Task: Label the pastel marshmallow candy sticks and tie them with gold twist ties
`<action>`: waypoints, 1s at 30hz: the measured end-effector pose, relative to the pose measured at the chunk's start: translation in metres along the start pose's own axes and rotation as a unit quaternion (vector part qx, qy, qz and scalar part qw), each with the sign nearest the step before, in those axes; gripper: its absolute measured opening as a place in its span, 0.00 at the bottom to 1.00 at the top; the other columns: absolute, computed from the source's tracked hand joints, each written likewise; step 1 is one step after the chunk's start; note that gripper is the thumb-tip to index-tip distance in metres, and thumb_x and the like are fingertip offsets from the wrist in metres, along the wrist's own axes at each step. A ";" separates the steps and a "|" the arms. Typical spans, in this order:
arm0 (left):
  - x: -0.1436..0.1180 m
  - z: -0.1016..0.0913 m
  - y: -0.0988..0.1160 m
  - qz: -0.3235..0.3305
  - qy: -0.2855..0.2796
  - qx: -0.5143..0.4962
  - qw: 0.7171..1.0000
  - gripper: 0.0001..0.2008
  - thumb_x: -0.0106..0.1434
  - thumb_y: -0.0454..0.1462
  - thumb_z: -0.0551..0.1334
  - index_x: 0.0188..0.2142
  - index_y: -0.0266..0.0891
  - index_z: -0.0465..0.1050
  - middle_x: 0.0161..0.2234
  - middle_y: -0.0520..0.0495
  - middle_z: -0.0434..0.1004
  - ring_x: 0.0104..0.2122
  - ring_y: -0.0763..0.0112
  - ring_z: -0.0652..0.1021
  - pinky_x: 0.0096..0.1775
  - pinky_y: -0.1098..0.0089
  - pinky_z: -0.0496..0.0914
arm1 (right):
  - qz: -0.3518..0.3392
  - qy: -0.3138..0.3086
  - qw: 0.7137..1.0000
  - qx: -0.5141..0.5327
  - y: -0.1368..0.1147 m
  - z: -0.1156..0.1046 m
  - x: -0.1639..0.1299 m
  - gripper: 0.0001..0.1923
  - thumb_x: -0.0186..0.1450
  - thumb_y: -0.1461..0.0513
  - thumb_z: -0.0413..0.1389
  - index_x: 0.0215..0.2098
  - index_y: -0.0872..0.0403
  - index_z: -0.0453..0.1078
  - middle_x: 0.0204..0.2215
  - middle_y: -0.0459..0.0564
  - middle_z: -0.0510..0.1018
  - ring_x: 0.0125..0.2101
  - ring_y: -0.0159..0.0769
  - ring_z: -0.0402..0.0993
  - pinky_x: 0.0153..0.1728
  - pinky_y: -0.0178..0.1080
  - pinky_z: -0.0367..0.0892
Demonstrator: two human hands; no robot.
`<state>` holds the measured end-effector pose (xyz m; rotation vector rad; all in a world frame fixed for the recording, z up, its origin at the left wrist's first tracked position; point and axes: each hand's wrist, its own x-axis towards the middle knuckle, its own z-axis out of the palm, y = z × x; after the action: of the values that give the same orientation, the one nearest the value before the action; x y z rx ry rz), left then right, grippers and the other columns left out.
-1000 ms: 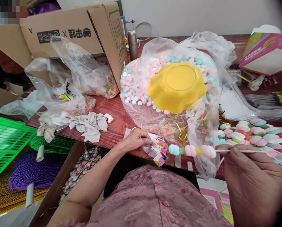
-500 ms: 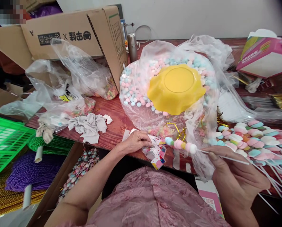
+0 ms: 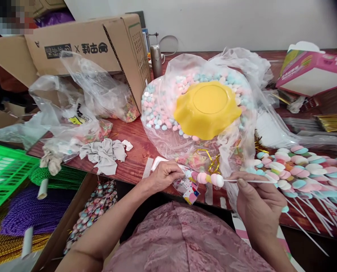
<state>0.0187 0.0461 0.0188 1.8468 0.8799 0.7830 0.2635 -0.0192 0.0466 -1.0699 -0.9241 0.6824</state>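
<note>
My right hand (image 3: 257, 204) pinches the white stick of a marshmallow skewer (image 3: 210, 179) strung with pink, white, yellow and blue pieces. The skewer lies nearly level, its tip pointing left towards my left hand (image 3: 165, 175). Fingers closed, my left hand grips the edge of a clear plastic bag (image 3: 190, 193) printed with coloured dots. The skewer's tip end is at the bag's mouth, seemingly partly inside; how deep is hard to make out. Right of my right hand lies a heap of finished-looking marshmallow skewers (image 3: 301, 170), sticks towards me.
Behind my hands, a large clear bag of marshmallows (image 3: 162, 109) carries an upturned yellow bowl (image 3: 210, 105). A cardboard box (image 3: 83, 45), crumpled grey cloth (image 3: 104, 155) and a green basket (image 3: 6, 170) are on the left. A pink carton (image 3: 312, 71) stands at the back right.
My right hand has moved left with the skewer, bringing its tip end to my left hand and the printed bag. The whole view has shifted slightly.
</note>
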 end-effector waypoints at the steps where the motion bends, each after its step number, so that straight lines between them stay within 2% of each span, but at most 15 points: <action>1: -0.001 -0.001 0.002 0.011 0.011 0.017 1.000 0.12 0.65 0.40 0.62 0.29 0.35 0.78 0.27 0.46 0.76 0.30 0.72 0.74 0.34 0.72 0.67 | 0.012 0.016 1.000 0.012 0.000 0.002 0.002 0.04 0.55 0.64 0.66 0.29 0.53 0.76 0.27 0.46 0.80 0.29 0.35 0.75 0.35 0.40 0.71; 4: -0.002 -0.005 0.010 0.048 0.028 0.073 0.996 0.12 0.66 0.42 0.62 0.33 0.36 0.78 0.32 0.45 0.77 0.35 0.68 0.75 0.41 0.69 0.68 | 0.012 0.046 0.999 0.024 0.001 0.004 0.006 0.06 0.54 0.64 0.67 0.29 0.53 0.76 0.27 0.44 0.79 0.28 0.32 0.75 0.34 0.38 0.71; 6: -0.002 -0.006 0.016 0.072 0.019 0.096 0.993 0.12 0.66 0.43 0.62 0.39 0.37 0.77 0.38 0.43 0.78 0.41 0.65 0.75 0.46 0.66 0.68 | 0.004 0.044 0.999 0.028 0.000 0.007 0.007 0.06 0.54 0.65 0.67 0.29 0.53 0.75 0.27 0.43 0.79 0.29 0.34 0.76 0.35 0.39 0.72; 9: -0.001 -0.003 0.023 0.079 -0.012 0.100 0.992 0.19 0.65 0.45 0.63 0.50 0.36 0.73 0.45 0.39 0.77 0.45 0.63 0.75 0.48 0.65 0.68 | 0.000 0.036 0.998 0.060 -0.001 0.014 0.005 0.07 0.54 0.66 0.66 0.29 0.52 0.74 0.27 0.43 0.79 0.29 0.35 0.77 0.35 0.41 0.72; 11: -0.001 0.000 0.025 0.058 -0.031 0.097 0.993 0.23 0.64 0.46 0.64 0.53 0.36 0.71 0.47 0.39 0.77 0.47 0.62 0.75 0.49 0.65 0.68 | -0.008 0.033 0.996 0.082 -0.002 0.019 0.005 0.07 0.55 0.67 0.66 0.30 0.52 0.74 0.28 0.43 0.80 0.29 0.35 0.77 0.35 0.40 0.72; 13: -0.002 0.003 0.027 0.011 -0.051 0.090 0.995 0.23 0.62 0.47 0.66 0.52 0.37 0.71 0.46 0.42 0.77 0.45 0.63 0.76 0.48 0.66 0.68 | -0.032 0.015 0.995 0.091 -0.003 0.022 0.006 0.07 0.56 0.68 0.65 0.30 0.52 0.75 0.28 0.43 0.80 0.30 0.35 0.77 0.35 0.41 0.72; 16: -0.002 0.008 0.031 -0.063 -0.069 0.077 0.993 0.19 0.59 0.46 0.68 0.44 0.37 0.75 0.38 0.49 0.78 0.37 0.68 0.75 0.42 0.71 0.67 | -0.061 -0.062 0.994 0.064 -0.005 0.022 0.009 0.08 0.57 0.69 0.64 0.32 0.51 0.75 0.29 0.45 0.80 0.33 0.38 0.77 0.37 0.44 0.72; 20: -0.003 0.013 0.039 -0.108 -0.069 0.021 0.992 0.14 0.58 0.45 0.69 0.37 0.36 0.76 0.31 0.54 0.74 0.32 0.74 0.71 0.37 0.74 0.64 | -0.046 -0.162 0.986 0.010 -0.007 0.021 0.017 0.08 0.59 0.69 0.64 0.33 0.49 0.76 0.30 0.45 0.80 0.34 0.39 0.76 0.38 0.44 0.70; 24: -0.003 0.014 0.043 -0.175 -0.038 -0.034 0.983 0.17 0.54 0.46 0.71 0.35 0.36 0.76 0.28 0.56 0.72 0.29 0.75 0.69 0.33 0.75 0.62 | -0.031 -0.211 0.977 -0.024 -0.012 0.025 0.024 0.06 0.60 0.67 0.64 0.32 0.48 0.76 0.30 0.44 0.80 0.32 0.35 0.76 0.36 0.40 0.71; 28: -0.004 0.009 0.042 -0.223 0.007 -0.062 0.973 0.19 0.47 0.46 0.75 0.33 0.36 0.76 0.29 0.55 0.73 0.31 0.74 0.70 0.34 0.74 0.64 | 0.029 -0.261 0.965 0.002 -0.017 0.025 0.027 0.04 0.62 0.65 0.62 0.33 0.49 0.74 0.31 0.44 0.80 0.34 0.35 0.76 0.37 0.39 0.72; 30: -0.005 0.006 0.042 -0.227 0.015 -0.060 0.972 0.20 0.45 0.45 0.75 0.31 0.35 0.76 0.28 0.55 0.73 0.31 0.74 0.70 0.35 0.74 0.64 | 0.037 -0.278 0.960 0.023 -0.019 0.024 0.028 0.05 0.62 0.66 0.62 0.33 0.49 0.73 0.32 0.44 0.79 0.35 0.36 0.76 0.38 0.39 0.72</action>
<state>0.0313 0.0252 0.0540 1.4524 1.1914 0.5601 0.2555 0.0076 0.0771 -0.8853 -1.3436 1.0938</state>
